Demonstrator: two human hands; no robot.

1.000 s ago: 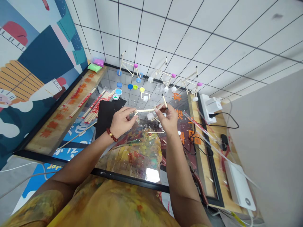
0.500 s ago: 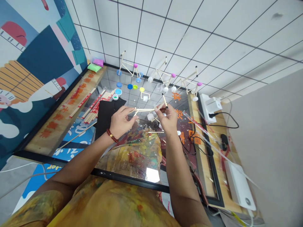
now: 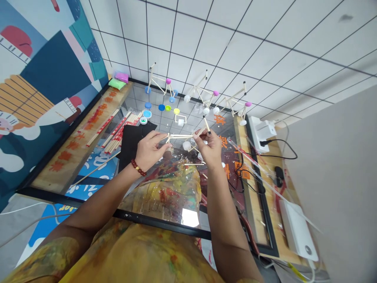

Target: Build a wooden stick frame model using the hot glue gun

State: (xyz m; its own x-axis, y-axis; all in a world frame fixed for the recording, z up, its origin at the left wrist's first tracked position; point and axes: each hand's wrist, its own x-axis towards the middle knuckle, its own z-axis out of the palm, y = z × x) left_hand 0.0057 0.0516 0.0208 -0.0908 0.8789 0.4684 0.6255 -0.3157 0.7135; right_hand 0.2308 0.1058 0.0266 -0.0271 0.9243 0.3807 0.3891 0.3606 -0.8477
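Head view takes in a white tiled wall point(image 3: 188, 47) beyond a glass-topped desk point(image 3: 163, 225) edged in black, with a painted mural point(image 3: 44, 74) on the left side. On the desk's right-hand border lies a white box point(image 3: 299, 232), and farther back is a white power strip point(image 3: 260, 133) with a black plug in it. A black sheet point(image 3: 131, 145) lies near the left hand point(image 3: 151, 151), and beside it is a bundle of sticks point(image 3: 120, 133) in red-and-white wrapping. Along the far edge stand three stick models point(image 3: 202, 93) with round discs at their feet and purple balls on top.

Both hands are raised over the middle of the desk, with a pale stick frame point(image 3: 181, 136) stretched between them. The left grip is narrow, thumb and fingers pinching the frame's left end; the right hand point(image 3: 209, 148) pinches its right end just as closely. Beside the right fingers a black-tipped stick point(image 3: 207, 125) stands at a tilt. A purple packet point(image 3: 121, 77) and a green packet point(image 3: 117, 83) touch at the far left corner. Smaller still are a blue cap point(image 3: 161, 107), a green cap point(image 3: 167, 108) and a yellow cap point(image 3: 176, 111), near one another beyond the frame.
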